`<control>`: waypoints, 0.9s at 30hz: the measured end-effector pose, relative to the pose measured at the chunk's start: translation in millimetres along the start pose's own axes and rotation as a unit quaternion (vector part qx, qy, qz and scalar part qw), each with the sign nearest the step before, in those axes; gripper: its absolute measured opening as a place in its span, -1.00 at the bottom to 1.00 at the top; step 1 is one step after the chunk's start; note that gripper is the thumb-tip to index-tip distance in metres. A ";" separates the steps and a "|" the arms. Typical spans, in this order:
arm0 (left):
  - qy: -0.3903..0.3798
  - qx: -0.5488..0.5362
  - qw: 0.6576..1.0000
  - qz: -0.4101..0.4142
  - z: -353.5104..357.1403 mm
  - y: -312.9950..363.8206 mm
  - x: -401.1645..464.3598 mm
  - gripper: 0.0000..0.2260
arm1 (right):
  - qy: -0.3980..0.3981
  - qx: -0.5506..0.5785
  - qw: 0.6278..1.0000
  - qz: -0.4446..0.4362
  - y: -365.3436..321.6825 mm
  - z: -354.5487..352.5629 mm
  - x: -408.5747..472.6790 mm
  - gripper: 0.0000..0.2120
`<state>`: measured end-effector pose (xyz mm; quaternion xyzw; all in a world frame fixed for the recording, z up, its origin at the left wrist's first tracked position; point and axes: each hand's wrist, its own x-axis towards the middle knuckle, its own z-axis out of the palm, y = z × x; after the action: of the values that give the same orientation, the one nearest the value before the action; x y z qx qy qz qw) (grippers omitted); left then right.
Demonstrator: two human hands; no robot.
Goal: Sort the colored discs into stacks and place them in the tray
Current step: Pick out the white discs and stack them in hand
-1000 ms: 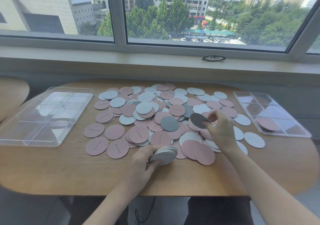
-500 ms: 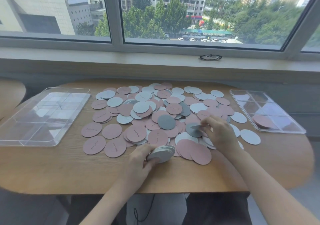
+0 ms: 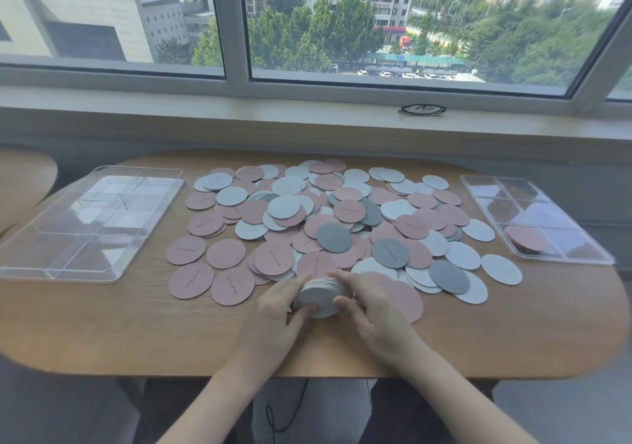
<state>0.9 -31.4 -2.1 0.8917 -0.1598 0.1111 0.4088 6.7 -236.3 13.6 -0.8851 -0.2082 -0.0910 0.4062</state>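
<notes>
A wide heap of pink, pale and dark grey discs (image 3: 328,218) covers the middle of the wooden table (image 3: 136,334). At its near edge sits a stack of grey discs (image 3: 321,295), held from both sides. My left hand (image 3: 278,310) grips the stack's left side with thumb and fingers curled round it. My right hand (image 3: 371,310) grips its right side. A clear divided tray (image 3: 578,248) at the right holds a pink stack (image 3: 525,238) in a near compartment. A second clear divided tray (image 3: 44,265) lies at the left, with nothing in it.
Loose dark grey discs (image 3: 448,276) lie just right of my hands. The table's rounded front edge runs close to my wrists. A window sill behind the table carries a pair of glasses (image 3: 422,109). Another round table (image 3: 20,180) shows at the far left.
My right hand carried a dark grey disc from the heap down to the stack in my left hand. Both hands now close round the stack.
</notes>
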 end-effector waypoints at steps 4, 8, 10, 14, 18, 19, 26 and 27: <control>-0.040 0.021 0.999 0.024 4.6 -2.1 -1.5 -0.49 | 0.015 -0.236 0.967 -0.097 5.7 18.5 -3.9 -0.40; -0.042 0.019 0.999 0.021 4.8 -4.0 0.2 -0.55 | -0.085 -0.167 0.980 -0.070 1.8 -3.8 5.6 -0.36; -0.039 0.014 0.999 0.026 3.3 -2.9 -0.2 -0.65 | -0.046 -0.124 0.991 -0.027 15.3 -22.1 19.6 -0.51; -0.031 0.001 0.999 0.022 2.2 -2.8 0.1 -0.71 | -0.033 -0.269 0.957 0.103 45.8 -59.1 59.2 -0.74; -0.029 -0.003 0.999 0.027 0.8 -1.5 0.0 -0.72 | -0.155 -0.331 0.921 0.137 48.0 -71.8 74.0 -0.74; -0.029 -0.004 0.999 0.026 0.4 -1.2 0.0 -0.72 | -0.165 -0.332 0.919 0.134 46.1 -71.3 75.5 -0.72; -0.030 -0.006 0.999 0.020 0.8 -0.9 0.5 -0.73 | -0.199 -0.346 0.911 0.103 47.0 -72.5 71.3 -0.55; -0.029 -0.006 0.999 0.019 0.7 -0.7 0.4 -0.73 | -0.204 -0.346 0.911 0.099 47.1 -73.1 70.2 -0.53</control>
<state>1.6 -31.5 -2.9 0.8890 -0.1894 0.0919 0.4067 91.1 -298.4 52.4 -0.9855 -0.1537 0.0655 0.0305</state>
